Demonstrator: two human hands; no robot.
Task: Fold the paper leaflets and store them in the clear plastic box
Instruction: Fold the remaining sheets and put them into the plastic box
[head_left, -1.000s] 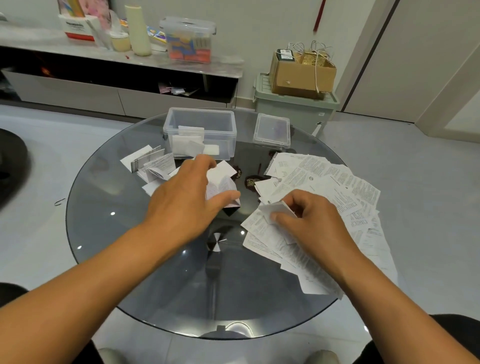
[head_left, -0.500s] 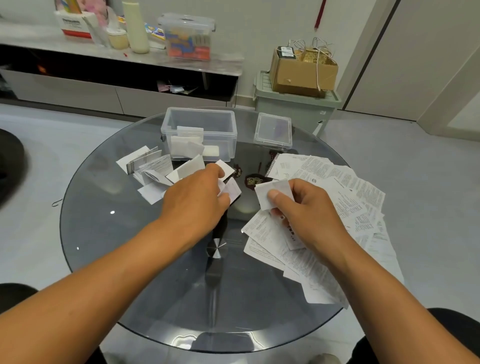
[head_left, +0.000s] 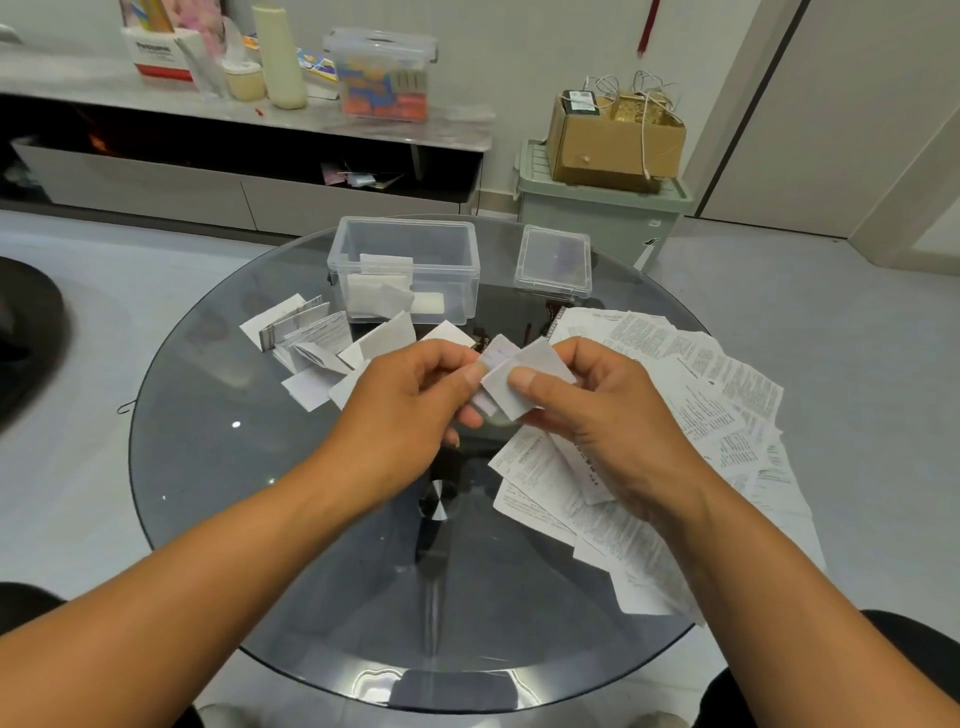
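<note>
Both hands' grip on folded leaflet (head_left: 524, 382)

Leaflet print (head_left: 717, 395) too small to read; left hand (head_left: 410, 410) perhaps hides second slip.

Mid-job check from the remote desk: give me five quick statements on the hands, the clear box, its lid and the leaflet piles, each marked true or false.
1. Both hands hold one small folded leaflet above the glass table. True: the left hand and right hand pinch it together.
2. The clear plastic box is closed. False: it is open, and its lid lies on the table to its right.
3. The box is empty. False: folded papers already lie inside.
4. The unfolded leaflets are spread on the table's right side. True.
5. The folded leaflets on the table's left are stacked on the lid. False: they lie on the glass, left of the box.
</note>
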